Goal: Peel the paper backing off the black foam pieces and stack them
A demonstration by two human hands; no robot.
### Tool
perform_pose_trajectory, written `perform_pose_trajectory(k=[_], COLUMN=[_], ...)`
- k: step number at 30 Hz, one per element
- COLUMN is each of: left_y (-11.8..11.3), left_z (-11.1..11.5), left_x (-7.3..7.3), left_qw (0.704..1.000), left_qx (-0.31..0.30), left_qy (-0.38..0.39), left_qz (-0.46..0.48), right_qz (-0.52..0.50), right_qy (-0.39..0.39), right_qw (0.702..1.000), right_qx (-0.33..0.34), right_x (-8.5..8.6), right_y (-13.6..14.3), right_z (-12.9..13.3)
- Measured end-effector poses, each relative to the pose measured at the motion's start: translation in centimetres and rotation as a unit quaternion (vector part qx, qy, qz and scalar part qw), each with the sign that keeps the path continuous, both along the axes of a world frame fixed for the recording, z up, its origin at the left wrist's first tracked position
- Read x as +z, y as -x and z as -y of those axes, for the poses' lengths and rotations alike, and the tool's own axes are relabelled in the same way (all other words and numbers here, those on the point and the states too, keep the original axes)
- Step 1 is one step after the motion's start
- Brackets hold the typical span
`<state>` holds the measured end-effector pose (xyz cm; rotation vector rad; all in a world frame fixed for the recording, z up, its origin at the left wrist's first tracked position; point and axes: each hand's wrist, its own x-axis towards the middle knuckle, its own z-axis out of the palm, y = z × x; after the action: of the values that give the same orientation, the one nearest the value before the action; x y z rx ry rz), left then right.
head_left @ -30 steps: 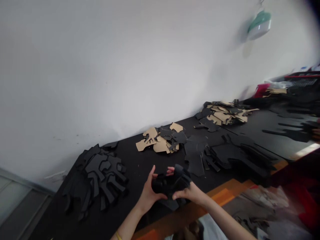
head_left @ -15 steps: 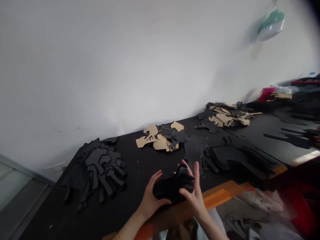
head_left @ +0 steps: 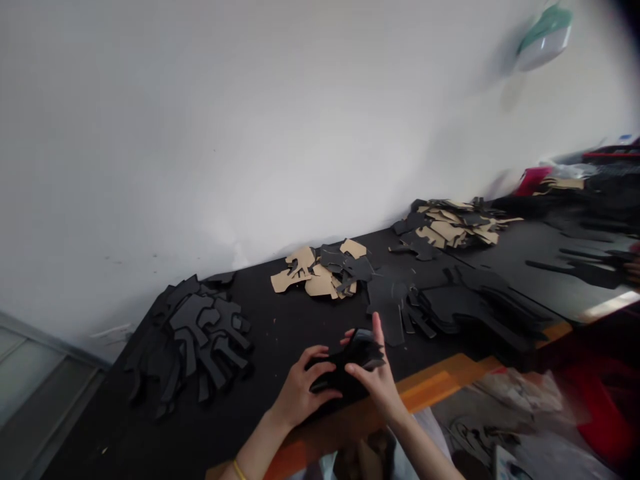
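Observation:
Near the front edge of the black table, a small stack of black cut-out pieces (head_left: pixel 357 350) is between my two hands. My left hand (head_left: pixel 303 390) grips its left end, thumb below and fingers curled over the top. On the other end my right hand (head_left: pixel 374 373) holds it with the thumb on the near side and the index finger pointing up. How many pieces are in the stack, and what they are made of, I cannot make out. Just beyond lies a heap of tan and black cut-out scraps (head_left: pixel 320 283).
A pile of black cut-out shapes (head_left: pixel 205 327) lies at left. More black pieces (head_left: pixel 465 300) and a scrap heap (head_left: pixel 450 230) are at right. Orange tape (head_left: pixel 440 387) covers the front edge. Another person's hand (head_left: pixel 633 267) holds dark pieces at far right. Bags lie below.
My left fingers have come down over the stack's top, where they were raised before. My right thumb has shifted left along the stack, which tilts slightly differently. The view has moved slightly.

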<state>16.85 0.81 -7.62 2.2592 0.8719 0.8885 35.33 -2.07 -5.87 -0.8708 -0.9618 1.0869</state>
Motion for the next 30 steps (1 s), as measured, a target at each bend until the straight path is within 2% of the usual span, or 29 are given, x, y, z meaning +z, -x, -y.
perform_pose_trajectory(k=[3,7,11,15,18,20,22,24,26,28,30], left_y=[-0.1,-0.1,-0.3,-0.3,0.0,0.3,0.7,1.2,1.8,2.4,2.9], left_z=[0.1,0.1,0.0,0.2,0.4,0.6,0.9,1.1,0.9,0.3,-0.6], left_x=[-0.1,-0.2,0.3,1.0,2.0,2.8,3.2,2.9,2.2,1.2,0.5], left_qw=[1.000,0.999,0.999,0.996,0.997,0.998,0.998,0.999,0.996,0.979,0.954], left_qx=[0.009,-0.014,-0.015,0.006,0.005,0.002,0.008,-0.002,-0.036,-0.064,-0.074], left_qy=[0.009,0.007,0.044,0.076,0.072,0.061,0.048,0.015,-0.070,-0.190,-0.288], left_qz=[0.012,0.034,0.021,0.035,0.014,-0.011,-0.028,-0.036,-0.037,-0.035,-0.047], right_qz=[0.008,0.011,0.048,0.092,0.094,0.111,0.157,0.217,0.276,0.338,0.404], right_qy=[0.010,0.022,0.013,0.038,0.052,0.034,0.001,-0.034,-0.061,-0.092,-0.144], right_qw=[0.999,0.995,0.986,0.984,0.987,0.986,0.976,0.954,0.929,0.908,0.877], right_qx=[0.052,0.100,0.160,0.144,0.121,0.120,0.151,0.204,0.237,0.231,0.215], right_x=[-0.2,-0.1,0.2,0.1,-0.2,0.0,0.6,1.5,2.2,2.3,1.5], right_y=[-0.1,-0.6,-1.8,-2.3,-2.1,-2.4,-3.4,-4.7,-5.7,-6.1,-5.9], right_z=[-0.2,-0.3,-0.7,-1.5,-1.7,-1.4,-0.6,0.6,1.7,2.3,2.3])
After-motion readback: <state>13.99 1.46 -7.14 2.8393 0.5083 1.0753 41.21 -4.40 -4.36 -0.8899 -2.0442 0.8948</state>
